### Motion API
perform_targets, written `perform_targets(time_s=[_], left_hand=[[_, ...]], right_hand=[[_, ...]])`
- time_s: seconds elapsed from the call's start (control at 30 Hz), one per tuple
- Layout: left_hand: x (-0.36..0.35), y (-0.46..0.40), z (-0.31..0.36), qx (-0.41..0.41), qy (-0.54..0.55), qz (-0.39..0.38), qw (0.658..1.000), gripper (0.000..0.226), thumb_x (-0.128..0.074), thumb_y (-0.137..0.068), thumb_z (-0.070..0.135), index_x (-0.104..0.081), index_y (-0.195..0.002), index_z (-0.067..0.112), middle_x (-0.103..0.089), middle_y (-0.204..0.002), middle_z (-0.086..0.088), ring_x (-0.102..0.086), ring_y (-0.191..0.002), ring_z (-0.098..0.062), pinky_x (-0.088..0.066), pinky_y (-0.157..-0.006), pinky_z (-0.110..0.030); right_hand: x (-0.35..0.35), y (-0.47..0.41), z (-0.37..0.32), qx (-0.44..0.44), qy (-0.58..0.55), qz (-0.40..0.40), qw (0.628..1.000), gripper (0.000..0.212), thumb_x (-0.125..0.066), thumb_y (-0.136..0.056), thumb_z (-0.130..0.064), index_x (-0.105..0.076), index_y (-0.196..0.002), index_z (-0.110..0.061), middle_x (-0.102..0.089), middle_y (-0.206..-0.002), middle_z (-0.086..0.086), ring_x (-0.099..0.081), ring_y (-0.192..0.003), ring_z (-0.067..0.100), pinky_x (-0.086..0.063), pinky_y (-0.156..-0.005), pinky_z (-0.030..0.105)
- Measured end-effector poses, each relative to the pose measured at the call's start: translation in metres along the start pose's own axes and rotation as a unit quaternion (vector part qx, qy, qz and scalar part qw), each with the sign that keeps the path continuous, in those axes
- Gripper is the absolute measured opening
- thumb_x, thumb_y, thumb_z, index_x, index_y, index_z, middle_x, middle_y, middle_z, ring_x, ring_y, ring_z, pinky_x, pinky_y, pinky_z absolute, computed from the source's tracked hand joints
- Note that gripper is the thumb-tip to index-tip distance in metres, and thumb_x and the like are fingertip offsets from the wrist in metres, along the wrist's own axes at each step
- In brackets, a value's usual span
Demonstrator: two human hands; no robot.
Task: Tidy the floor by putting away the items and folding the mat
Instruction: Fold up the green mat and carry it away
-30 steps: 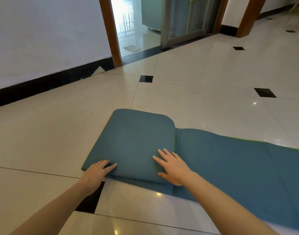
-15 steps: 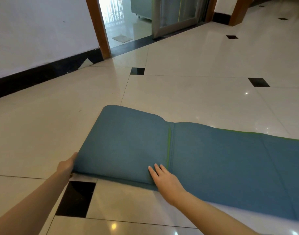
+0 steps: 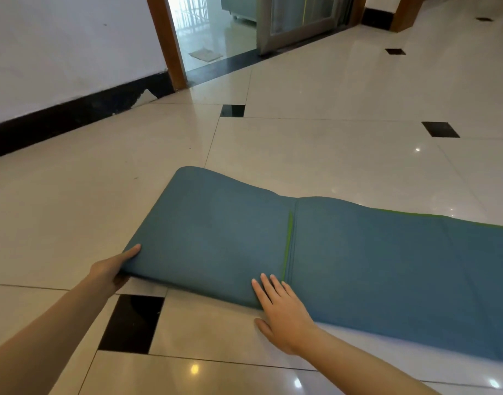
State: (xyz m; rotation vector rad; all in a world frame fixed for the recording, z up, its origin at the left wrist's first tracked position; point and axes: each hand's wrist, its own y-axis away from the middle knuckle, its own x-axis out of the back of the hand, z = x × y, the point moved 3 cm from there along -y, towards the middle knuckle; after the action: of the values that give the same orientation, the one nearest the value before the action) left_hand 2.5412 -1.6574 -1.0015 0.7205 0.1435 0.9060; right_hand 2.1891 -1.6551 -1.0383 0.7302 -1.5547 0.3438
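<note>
A blue mat (image 3: 372, 260) with a green underside lies across the tiled floor, running off to the right. Its left end is a folded stack of layers (image 3: 213, 232), slightly raised off the floor at the near left corner. My left hand (image 3: 113, 269) grips that corner, thumb on top and fingers tucked underneath. My right hand (image 3: 284, 312) rests flat on the stack's near right edge beside the green fold line (image 3: 287, 246), fingers spread, thumb on the floor tile.
Glossy cream floor tiles (image 3: 330, 155) with small black insets surround the mat. A white wall with black skirting (image 3: 59, 115) runs along the left. A wooden door frame (image 3: 164, 38) and an open doorway stand at the back.
My left hand slid from on top of the folded stack to its left corner and took hold of it, lifting it slightly. My right hand shifted nearer to the fold line.
</note>
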Motion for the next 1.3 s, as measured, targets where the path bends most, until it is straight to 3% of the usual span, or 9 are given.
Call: perform_targets(time_s=[0.17, 0.27, 0.33, 0.47, 0.57, 0.7, 0.93, 1.13, 1.3], left_hand=[[-0.018, 0.038, 0.017, -0.011, 0.150, -0.041, 0.988, 0.051, -0.071, -0.082, 0.019, -0.047, -0.125, 0.006, -0.052, -0.124, -0.005, -0.050, -0.118, -0.020, -0.045, -0.095, -0.028], [-0.034, 0.073, 0.019, -0.074, 0.227, -0.027, 0.971, 0.049, -0.072, -0.080, 0.016, -0.048, -0.123, 0.011, -0.054, -0.122, -0.002, -0.051, -0.114, -0.018, -0.044, -0.099, -0.032], [-0.047, 0.103, 0.025, -0.164, 0.202, -0.012, 0.966, 0.054, -0.072, -0.079, 0.010, -0.047, -0.127, 0.011, -0.053, -0.122, 0.000, -0.051, -0.116, -0.017, -0.043, -0.100, -0.031], [-0.076, 0.161, 0.046, -0.314, 0.134, -0.023, 0.939, 0.059, -0.069, -0.080, 0.003, -0.044, -0.132, 0.014, -0.052, -0.125, 0.004, -0.050, -0.113, -0.012, -0.042, -0.098, -0.027], [-0.098, 0.199, 0.057, -0.392, 0.114, -0.062, 0.911, 0.064, -0.066, -0.082, 0.000, -0.041, -0.137, 0.021, -0.050, -0.133, 0.008, -0.050, -0.117, -0.003, -0.043, -0.100, -0.021], [-0.139, 0.261, 0.054, -0.494, 0.039, -0.120, 0.860, 0.072, -0.062, -0.086, 0.004, -0.031, -0.140, 0.039, -0.038, -0.140, 0.027, -0.039, -0.126, 0.009, -0.036, -0.101, -0.009], [-0.210, 0.345, 0.017, -0.678, -0.071, -0.216, 0.699, 0.096, -0.062, -0.078, -0.004, -0.013, -0.147, 0.042, -0.022, -0.153, 0.017, -0.024, -0.141, -0.006, -0.023, -0.114, -0.024], [-0.259, 0.384, -0.039, -0.754, -0.150, -0.293, 0.569, 0.105, -0.067, -0.061, -0.012, -0.018, -0.148, 0.020, -0.022, -0.154, 0.006, -0.021, -0.143, -0.014, -0.025, -0.113, -0.034], [-0.301, 0.406, -0.105, -0.777, -0.226, -0.348, 0.474, 0.084, -0.052, -0.067, -0.008, -0.029, -0.144, 0.013, -0.035, -0.150, -0.001, -0.027, -0.140, -0.015, -0.025, -0.114, -0.031]], right_hand=[[0.012, 0.007, 0.014, -0.021, -0.022, -0.027, 0.999, 0.070, -0.018, -0.092, -0.057, -0.051, -0.134, -0.012, -0.051, -0.138, 0.005, -0.052, -0.123, 0.019, -0.045, -0.095, 0.033], [0.017, 0.010, 0.019, 0.032, -0.037, -0.068, 0.997, 0.093, 0.018, -0.067, -0.068, 0.016, -0.141, -0.014, 0.019, -0.149, 0.000, 0.016, -0.137, 0.016, 0.001, -0.112, 0.031], [0.024, 0.013, 0.023, 0.045, -0.062, -0.076, 0.994, 0.092, 0.017, -0.059, -0.070, 0.028, -0.135, -0.019, 0.030, -0.143, -0.005, 0.027, -0.131, 0.011, 0.010, -0.111, 0.029], [0.041, 0.014, 0.048, 0.035, -0.111, -0.051, 0.992, 0.086, 0.018, -0.065, -0.073, 0.025, -0.137, -0.025, 0.027, -0.148, -0.011, 0.023, -0.138, 0.006, 0.008, -0.116, 0.027], [0.069, 0.009, 0.079, -0.023, -0.164, 0.049, 0.985, 0.090, 0.023, -0.065, -0.080, 0.022, -0.138, -0.027, 0.023, -0.150, -0.013, 0.018, -0.140, 0.001, 0.003, -0.118, 0.026], [0.129, 0.006, 0.121, -0.105, -0.256, 0.198, 0.940, 0.073, -0.004, -0.087, -0.071, 0.011, -0.143, -0.026, 0.014, -0.150, -0.016, 0.012, -0.139, -0.002, 0.002, -0.118, 0.025], [0.211, 0.049, 0.157, -0.068, -0.160, 0.356, 0.918, 0.061, -0.014, -0.097, -0.049, 0.000, -0.148, -0.019, 0.000, -0.156, -0.003, 0.003, -0.145, 0.008, 0.001, -0.116, 0.020], [0.228, 0.123, 0.203, -0.065, -0.063, 0.420, 0.903, 0.068, -0.034, -0.084, 0.014, -0.020, -0.146, -0.010, -0.019, -0.154, 0.009, -0.014, -0.144, 0.019, -0.014, -0.117, 0.035], [0.211, 0.197, 0.255, -0.185, -0.069, 0.418, 0.887, 0.075, -0.028, -0.076, 0.020, -0.029, -0.145, -0.009, -0.025, -0.151, 0.001, -0.009, -0.142, -0.002, -0.011, -0.115, 0.016]])
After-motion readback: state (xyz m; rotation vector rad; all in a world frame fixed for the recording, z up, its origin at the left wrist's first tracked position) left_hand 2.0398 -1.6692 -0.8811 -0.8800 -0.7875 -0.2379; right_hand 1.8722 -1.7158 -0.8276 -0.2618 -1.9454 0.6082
